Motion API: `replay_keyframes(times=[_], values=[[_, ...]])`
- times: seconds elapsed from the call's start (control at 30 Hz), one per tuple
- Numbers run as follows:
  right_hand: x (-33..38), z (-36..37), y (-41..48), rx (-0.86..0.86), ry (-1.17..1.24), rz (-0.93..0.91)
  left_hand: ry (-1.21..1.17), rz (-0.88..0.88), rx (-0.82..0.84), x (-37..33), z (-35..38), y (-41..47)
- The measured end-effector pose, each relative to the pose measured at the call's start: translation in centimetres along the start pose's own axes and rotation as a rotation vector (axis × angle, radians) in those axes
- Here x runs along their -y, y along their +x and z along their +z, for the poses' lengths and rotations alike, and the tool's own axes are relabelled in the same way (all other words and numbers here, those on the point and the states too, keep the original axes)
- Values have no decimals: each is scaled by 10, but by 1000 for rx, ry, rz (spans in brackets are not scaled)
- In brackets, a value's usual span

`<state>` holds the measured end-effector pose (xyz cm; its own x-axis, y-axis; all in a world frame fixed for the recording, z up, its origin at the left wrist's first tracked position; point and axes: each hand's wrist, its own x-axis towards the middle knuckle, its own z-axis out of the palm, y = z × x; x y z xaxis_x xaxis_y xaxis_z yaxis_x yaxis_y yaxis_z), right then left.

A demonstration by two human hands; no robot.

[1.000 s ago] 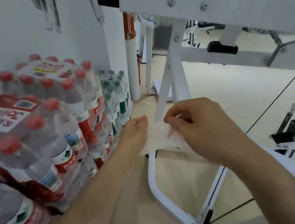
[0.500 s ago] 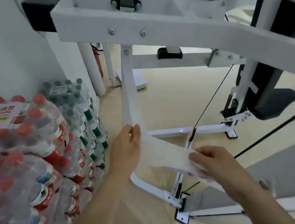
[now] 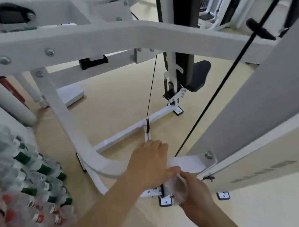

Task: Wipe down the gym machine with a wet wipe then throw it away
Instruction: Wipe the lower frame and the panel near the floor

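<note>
The white gym machine fills the view; its curved lower frame bar [image 3: 104,166] runs along the floor below its wide upper beam [image 3: 98,38]. My left hand [image 3: 149,162] lies over the right end of that bar, thumb on the upper edge of the wet wipe [image 3: 179,186]. The wipe is thin, translucent white and bunched. My right hand [image 3: 194,191] grips its lower part just below and to the right of my left hand, above a floor foot [image 3: 165,202] of the machine. How much of the wipe touches the bar is hidden by my hands.
Shrink-wrapped packs of water bottles [image 3: 20,176] are stacked at the left against the wall. Two black cables [image 3: 151,90] run down to the base bars. A black seat pad [image 3: 196,75] stands behind, and a grey-white panel [image 3: 259,128] rises at the right. The floor is beige.
My view has swung right and down. Both hands have moved with the wipe down from the upright leg to the lower curved bar, and the stretched wipe is now bunched between them.
</note>
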<state>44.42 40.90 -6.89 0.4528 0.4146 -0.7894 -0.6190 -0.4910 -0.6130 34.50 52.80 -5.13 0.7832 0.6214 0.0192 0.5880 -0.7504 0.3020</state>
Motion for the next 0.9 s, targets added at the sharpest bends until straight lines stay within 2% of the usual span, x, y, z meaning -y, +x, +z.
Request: replay_keyframes(times=[0.07,0.13,0.2,0.3,0.4,0.53,0.67,0.8,0.9], values=[[-6,-2,-6,14,-45,-51,125,65,148,-14,20,-10],[-8,-8,-10,-17,-228,-151,224,70,195,-25,35,-7],[-7,-17,-12,-90,-413,-261,305,126,154,-36,52,2],[-8,-33,-15,-276,-748,-466,271,232,63,-49,72,12],[-7,-35,-20,-334,-814,-707,170,299,-26,-55,79,27],[3,-33,-13,-277,-913,-897,75,273,-78,-59,77,32],[12,-24,1,-233,-1122,-1083,106,299,-149,-35,73,11],[2,-8,15,-53,-1334,-1089,160,245,-79,-5,66,-6],[-1,8,17,-21,-1462,-1079,137,181,-49,12,59,-14]])
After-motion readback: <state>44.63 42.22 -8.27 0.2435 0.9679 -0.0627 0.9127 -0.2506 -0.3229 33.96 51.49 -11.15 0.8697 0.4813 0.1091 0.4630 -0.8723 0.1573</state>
